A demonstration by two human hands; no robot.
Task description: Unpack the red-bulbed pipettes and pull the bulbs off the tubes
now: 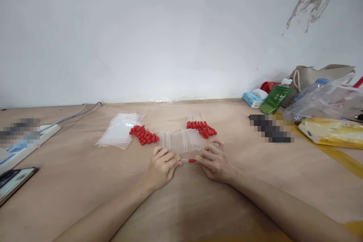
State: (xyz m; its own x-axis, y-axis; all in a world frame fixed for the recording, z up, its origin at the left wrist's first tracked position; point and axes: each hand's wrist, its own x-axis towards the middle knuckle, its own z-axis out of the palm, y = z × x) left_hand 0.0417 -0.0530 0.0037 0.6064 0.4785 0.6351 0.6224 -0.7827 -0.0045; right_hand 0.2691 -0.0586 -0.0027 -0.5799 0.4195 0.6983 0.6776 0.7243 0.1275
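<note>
Between finger and thumb, my left hand (166, 162) pinches the clear tube of a dropper (185, 160). My right hand (217, 162) grips the red rubber bulb (192, 160) at that dropper's other end, so the bulb sits on the tube. Just beyond both hands lies a row of bare clear tubes (180, 140), side by side. Loose red rubber bulbs (144, 135) form a pile at the row's left end. Behind its right end are several droppers with red bulbs fitted (202, 126), their tubes pointing away.
Clear plastic bags (117, 130) lie in a stack at left. A power strip (47, 134) with a grey cable and a phone (17, 181) are farther left. Along the right stand a green bottle (276, 97), a blue tissue pack (252, 99) and a yellow package (330, 132). A wall rises behind the table.
</note>
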